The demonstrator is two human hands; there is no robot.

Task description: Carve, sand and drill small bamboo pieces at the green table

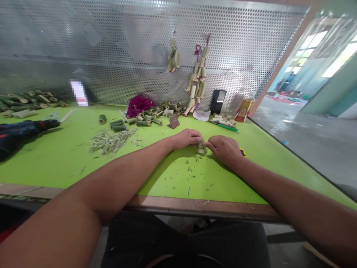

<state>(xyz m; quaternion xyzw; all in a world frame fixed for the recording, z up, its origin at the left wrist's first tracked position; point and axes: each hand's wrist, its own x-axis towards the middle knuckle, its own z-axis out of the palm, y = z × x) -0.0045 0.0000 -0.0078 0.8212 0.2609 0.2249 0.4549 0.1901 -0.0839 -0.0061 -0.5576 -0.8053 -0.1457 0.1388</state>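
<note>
A short bamboo piece [201, 148] stands on the green table, between my two hands. My left hand [188, 139] pinches its upper left side with thumb and fingers. From the right, my right hand [223, 148] is curled, with its thumb against the piece; whatever its fingers wrap round is mostly hidden, and a bit of yellow and black [243, 152] shows just beyond it. Dark crumbs and small shavings [191, 169] lie on the table below the hands.
On the green table [237, 186] are a drill [22, 134], a shavings heap [110, 141], cut bamboo [143, 123], purple string [138, 105], a black device [218, 101] and a bottle [245, 108]. Bamboo figures [198, 78] hang on the perforated metal panel [125, 48].
</note>
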